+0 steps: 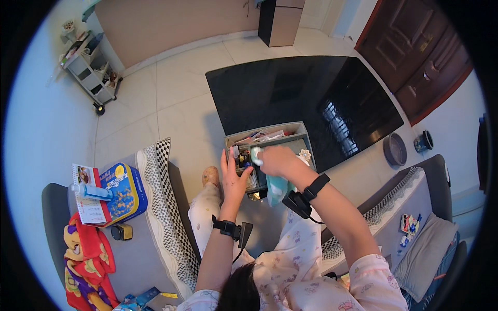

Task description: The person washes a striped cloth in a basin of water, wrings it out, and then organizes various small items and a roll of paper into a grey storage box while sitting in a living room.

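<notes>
A grey organizer box [307,137] with compartments sits at the near edge of the black glossy tabletop. My left hand [233,177] rests against the box's left end, fingers spread, the thumb over a compartment of small items [244,156]. My right hand [278,160] is over the middle of the box, its fingers closed on a small white and pale green object [256,155], partly hidden by the fingers. Below that wrist hangs a teal plastic bag [277,192] over the box's near side. Beside my right wrist lies a white flower-shaped ornament [305,155].
A sofa with a checkered-edge cover [155,217] stands at left, bearing a blue tin [126,194], a calendar [87,175], a bottle [93,192] and a red blanket [91,252]. At right, another sofa holds a grey cushion [424,256]. A grey basin [395,149] is on the floor.
</notes>
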Available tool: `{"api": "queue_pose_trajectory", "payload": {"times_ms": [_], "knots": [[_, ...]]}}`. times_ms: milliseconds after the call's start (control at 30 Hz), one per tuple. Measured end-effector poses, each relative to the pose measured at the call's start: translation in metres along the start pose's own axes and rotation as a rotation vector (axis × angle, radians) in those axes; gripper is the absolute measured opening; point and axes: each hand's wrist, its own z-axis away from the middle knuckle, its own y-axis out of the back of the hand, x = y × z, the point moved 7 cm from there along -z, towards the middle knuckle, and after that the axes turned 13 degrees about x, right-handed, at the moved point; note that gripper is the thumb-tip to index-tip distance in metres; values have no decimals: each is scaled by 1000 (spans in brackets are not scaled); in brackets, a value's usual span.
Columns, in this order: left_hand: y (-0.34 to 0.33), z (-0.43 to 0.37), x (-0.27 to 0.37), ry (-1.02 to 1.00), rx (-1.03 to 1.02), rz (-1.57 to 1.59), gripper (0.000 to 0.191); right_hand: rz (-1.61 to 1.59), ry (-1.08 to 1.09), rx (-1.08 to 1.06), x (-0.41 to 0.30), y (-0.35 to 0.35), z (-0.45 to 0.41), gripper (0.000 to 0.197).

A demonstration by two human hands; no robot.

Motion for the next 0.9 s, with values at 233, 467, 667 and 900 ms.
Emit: {"api": "queue_pose_trajectory", "payload": {"times_ms": [233, 467, 667, 900], "knots": [[-1, 1, -1, -34, 21, 4, 79, 43, -153, -74, 24, 10, 1, 34], [-4, 3, -8, -17, 13, 13, 79, 79, -356, -98, 100, 11, 18, 36], [-5, 3, -3, -57, 0, -2, 78, -6, -82, -38, 2, 10, -2, 33], [0, 3, 0, -31, -1, -57, 78, 66, -242, -107, 60, 8, 3, 36]]}}
